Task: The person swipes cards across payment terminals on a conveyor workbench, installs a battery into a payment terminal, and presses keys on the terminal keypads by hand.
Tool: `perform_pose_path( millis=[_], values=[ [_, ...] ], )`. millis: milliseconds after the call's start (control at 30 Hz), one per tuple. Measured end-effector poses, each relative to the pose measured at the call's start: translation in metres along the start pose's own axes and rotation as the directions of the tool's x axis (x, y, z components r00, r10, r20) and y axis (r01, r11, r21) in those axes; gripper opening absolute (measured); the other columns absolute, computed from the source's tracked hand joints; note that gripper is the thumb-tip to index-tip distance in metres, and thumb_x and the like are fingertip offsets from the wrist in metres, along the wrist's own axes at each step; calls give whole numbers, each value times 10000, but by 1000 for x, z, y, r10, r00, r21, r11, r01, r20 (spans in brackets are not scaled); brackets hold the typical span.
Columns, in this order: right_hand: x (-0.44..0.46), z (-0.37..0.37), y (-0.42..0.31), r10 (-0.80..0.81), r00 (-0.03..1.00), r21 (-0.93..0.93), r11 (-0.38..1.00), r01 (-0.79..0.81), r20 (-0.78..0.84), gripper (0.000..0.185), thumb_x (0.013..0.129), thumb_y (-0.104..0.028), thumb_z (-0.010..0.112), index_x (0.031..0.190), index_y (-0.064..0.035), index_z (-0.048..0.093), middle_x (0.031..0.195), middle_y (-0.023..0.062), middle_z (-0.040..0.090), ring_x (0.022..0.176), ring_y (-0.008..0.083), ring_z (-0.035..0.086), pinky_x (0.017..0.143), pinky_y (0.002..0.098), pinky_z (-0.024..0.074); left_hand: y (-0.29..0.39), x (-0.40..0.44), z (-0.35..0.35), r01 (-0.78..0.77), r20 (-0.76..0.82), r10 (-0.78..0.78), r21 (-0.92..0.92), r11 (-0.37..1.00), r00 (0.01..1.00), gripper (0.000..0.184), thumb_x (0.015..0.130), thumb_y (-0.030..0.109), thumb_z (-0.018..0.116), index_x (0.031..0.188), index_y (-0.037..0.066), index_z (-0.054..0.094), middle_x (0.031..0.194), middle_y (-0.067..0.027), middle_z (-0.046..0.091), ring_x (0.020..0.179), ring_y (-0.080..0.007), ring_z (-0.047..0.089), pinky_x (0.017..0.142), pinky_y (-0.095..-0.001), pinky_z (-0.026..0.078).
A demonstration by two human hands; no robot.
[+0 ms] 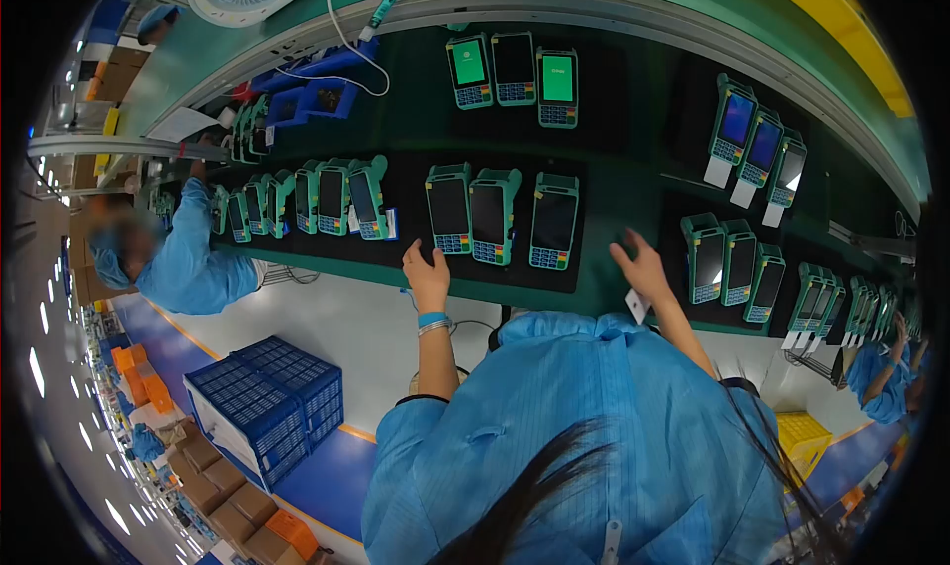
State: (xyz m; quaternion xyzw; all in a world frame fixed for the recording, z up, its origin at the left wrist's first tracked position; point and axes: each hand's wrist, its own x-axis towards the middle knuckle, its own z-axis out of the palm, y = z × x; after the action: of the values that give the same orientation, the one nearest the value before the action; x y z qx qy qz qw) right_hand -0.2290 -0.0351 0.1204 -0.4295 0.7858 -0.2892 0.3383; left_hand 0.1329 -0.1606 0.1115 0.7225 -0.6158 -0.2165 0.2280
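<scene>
The left hand (pixel 427 276) has its fingers apart and slightly bent, just beside the lower end of a payment terminal (pixel 448 209); I cannot tell whether it touches. The right hand (pixel 645 270) has thumb and fingers spread apart, a white card (pixel 636 306) by its wrist. Ahead and between the two hands lie a second terminal (pixel 490 219) and a third terminal (pixel 553 224), all three dark-screened on the green counter (pixel 616 204). This trio stands in the way between the left hand and three farther terminals (pixel 558 88), two showing green screens. Right of the right hand sit three terminals (pixel 738 266); farther ahead are three more, the lit terminals (pixel 762 151), with white slips (pixel 744 193) at their lower ends. Left of the left hand, a row of terminals (pixel 333 201) runs toward a co-worker (pixel 203 258); blue bins (pixel 332 97) stand beyond that row, and a blue crate (pixel 267 407) sits behind on the floor
</scene>
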Motion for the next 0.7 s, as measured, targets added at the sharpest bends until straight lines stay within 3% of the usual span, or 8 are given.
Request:
perform_pose_path(
  millis=[133, 200, 267, 300, 367, 467, 533, 700],
  values=[
    [12, 59, -32, 208, 968, 213, 948, -235, 142, 683, 836, -424, 634, 1317, 19, 436, 1038, 198, 638, 968, 294, 613, 828, 347, 468, -13, 20, 15, 37, 152, -55, 118, 992, 987, 473, 857, 199, 543, 1269, -20, 466, 1231, -249, 469, 1135, -401, 440, 983, -428, 365],
    [17, 79, -21, 192, 981, 191, 962, -195, 31, 603, 841, -404, 644, 1232, 35, 506, 892, 130, 636, 825, 214, 601, 746, 309, 468, -24, 21, 20, -21, 118, 9, 107, 994, 993, 453, 845, 183, 543, 1247, -21, 488, 1191, -236, 491, 1083, -388, 456, 954, -430, 380],
    [26, 87, 1, 207, 948, 355, 890, -285, 242, 461, 841, -359, 661, 1070, 31, 574, 769, 46, 577, 695, 130, 523, 634, 266, 424, -33, 26, 12, -32, 136, 24, 58, 998, 990, 439, 846, 181, 541, 1235, -16, 498, 1185, -229, 496, 1086, -389, 454, 953, -430, 380],
    [21, 75, -23, 280, 923, 418, 830, -370, 263, 373, 814, -308, 694, 848, 36, 553, 706, 20, 506, 664, 127, 450, 618, 292, 397, -35, 28, 9, -31, 144, 29, 11, 999, 989, 425, 846, 180, 538, 1224, -12, 509, 1180, -221, 501, 1089, -389, 451, 952, -430, 381],
    [22, 78, -20, 284, 933, 344, 873, -346, 220, 340, 822, -278, 686, 847, 35, 558, 713, 22, 517, 672, 124, 459, 622, 287, 399, -38, 38, -1, -101, 175, 91, 51, 994, 980, 425, 855, 212, 553, 1215, -9, 513, 1140, -203, 525, 1055, -375, 487, 923, -429, 409],
    [20, 85, -4, 286, 936, 325, 882, -340, 205, 269, 853, -230, 651, 875, 25, 567, 728, 18, 529, 669, 109, 462, 609, 269, 388, -26, 67, -28, -151, 468, 75, 127, 980, 880, 442, 872, 270, 576, 1219, 4, 514, 1064, -182, 585, 990, -319, 563, 866, -391, 454],
    [18, 84, 6, 293, 931, 379, 854, -358, 220, 234, 876, -212, 624, 906, 14, 570, 736, 14, 529, 657, 96, 455, 593, 255, 374, 6, 92, -48, -25, 807, 65, -61, 998, 587, 454, 878, 324, 591, 1202, 11, 529, 1000, -162, 635, 922, -258, 619, 816, -339, 480],
    [10, 55, 23, 414, 910, 326, 860, -393, 4, 223, 859, -162, 628, 932, 47, 597, 772, 56, 585, 718, 123, 509, 647, 273, 408, 116, 133, -37, -184, 539, 330, -307, 934, 775, 447, 848, 291, 628, 1160, -15, 532, 1072, -199, 606, 967, -297, 616, 781, -366, 504]
  ],
)
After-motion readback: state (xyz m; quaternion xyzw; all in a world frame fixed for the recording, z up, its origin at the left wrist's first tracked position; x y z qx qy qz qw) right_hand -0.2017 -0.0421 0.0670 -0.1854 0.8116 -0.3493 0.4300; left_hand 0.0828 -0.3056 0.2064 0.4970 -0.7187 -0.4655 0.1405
